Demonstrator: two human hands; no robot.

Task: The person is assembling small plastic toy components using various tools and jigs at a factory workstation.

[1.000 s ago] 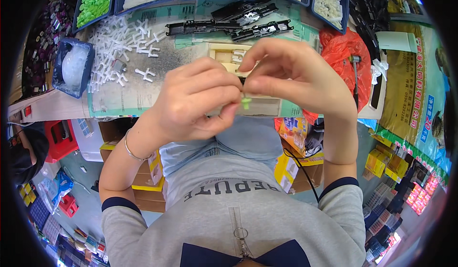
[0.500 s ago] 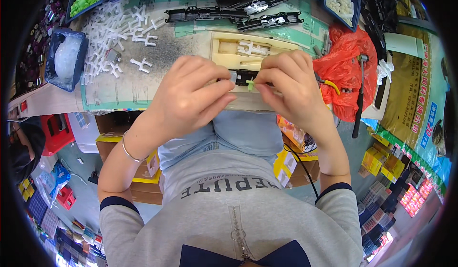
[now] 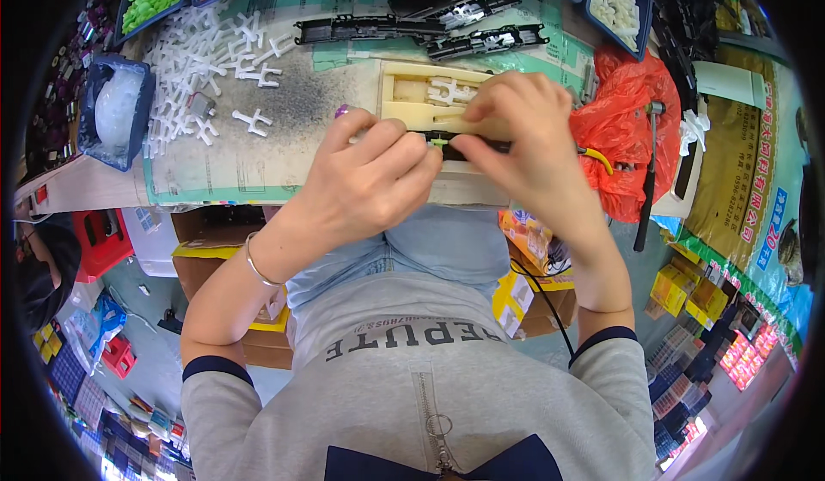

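Centrally, left hand (image 3: 365, 185) & right hand (image 3: 524, 142), fingers pinched shut, grip a black strip (image 3: 455, 144) w/ green clip (image 3: 439, 143) over the cream jig (image 3: 412, 94), apparently for support.

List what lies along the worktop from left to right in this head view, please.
Blue tub of white stuff → heap of white plastic crosses → left hand → right hand → red plastic bag → hammer.
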